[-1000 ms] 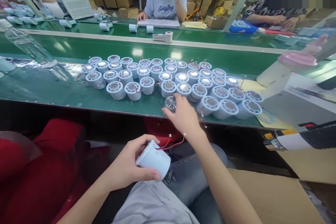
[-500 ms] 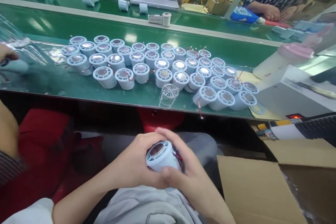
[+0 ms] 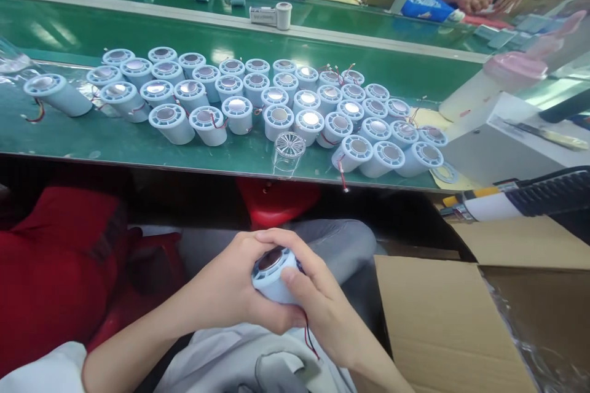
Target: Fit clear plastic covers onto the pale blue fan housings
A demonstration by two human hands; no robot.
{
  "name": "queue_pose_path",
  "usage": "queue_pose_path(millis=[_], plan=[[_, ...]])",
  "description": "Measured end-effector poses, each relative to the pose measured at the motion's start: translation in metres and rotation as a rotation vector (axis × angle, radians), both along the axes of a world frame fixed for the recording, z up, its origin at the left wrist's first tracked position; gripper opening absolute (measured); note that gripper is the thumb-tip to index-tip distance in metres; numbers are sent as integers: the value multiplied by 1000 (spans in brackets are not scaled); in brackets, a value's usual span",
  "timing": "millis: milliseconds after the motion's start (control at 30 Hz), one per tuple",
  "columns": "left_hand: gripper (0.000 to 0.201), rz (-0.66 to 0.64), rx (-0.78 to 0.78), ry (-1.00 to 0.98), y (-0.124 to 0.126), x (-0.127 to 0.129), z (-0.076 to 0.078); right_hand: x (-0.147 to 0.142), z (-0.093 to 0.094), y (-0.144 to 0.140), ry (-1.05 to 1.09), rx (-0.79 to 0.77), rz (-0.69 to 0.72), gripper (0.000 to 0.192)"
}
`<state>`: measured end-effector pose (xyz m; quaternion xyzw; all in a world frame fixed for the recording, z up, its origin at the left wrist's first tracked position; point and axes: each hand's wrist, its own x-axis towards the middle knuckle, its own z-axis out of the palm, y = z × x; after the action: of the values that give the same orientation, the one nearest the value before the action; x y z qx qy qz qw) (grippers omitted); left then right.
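Above my lap, both hands are wrapped round a light-blue cylindrical housing [image 3: 275,281] with a round metal disc in its slotted top. My left hand [image 3: 239,282] grips its left side and underside. My right hand [image 3: 318,288] closes on the other side, the thumb pressed on the housing's front. A thin red and black wire pair [image 3: 310,338] hangs below the right hand. On the bench ahead stand many similar housings [image 3: 171,124] in close rows, several with red wires. A clear plastic ribbed cap [image 3: 289,150] sits at their front edge.
The green bench [image 3: 69,141] runs across in front. An open cardboard box [image 3: 433,319] is at the lower right, below a black-and-white handled tool [image 3: 493,204] and a grey box [image 3: 488,141]. A red stool [image 3: 271,199] is under the bench. Two people sit across.
My right thumb has moved up onto the housing's front, and the wires now hang below. At the far left, another person's hand has gone, leaving a housing on the bench.
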<state>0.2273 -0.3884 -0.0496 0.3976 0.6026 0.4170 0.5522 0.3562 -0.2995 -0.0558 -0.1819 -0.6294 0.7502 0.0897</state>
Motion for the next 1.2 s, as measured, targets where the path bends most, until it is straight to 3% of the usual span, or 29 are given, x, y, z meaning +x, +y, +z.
queue_pose_path(millis=[267,633,933,1200], plan=[[28,15,-17,49,-1,6,-3,7,4,0,-77,-121,19,43],[23,-22,-18,34,2,11,0,10,6,0,-116,-152,-3,51],[32,-10,-37,141,0,10,-1,10,3,-1,-88,-110,-5,46],[27,-24,-28,176,-1,9,-2,10,2,-1,-96,-94,26,47]])
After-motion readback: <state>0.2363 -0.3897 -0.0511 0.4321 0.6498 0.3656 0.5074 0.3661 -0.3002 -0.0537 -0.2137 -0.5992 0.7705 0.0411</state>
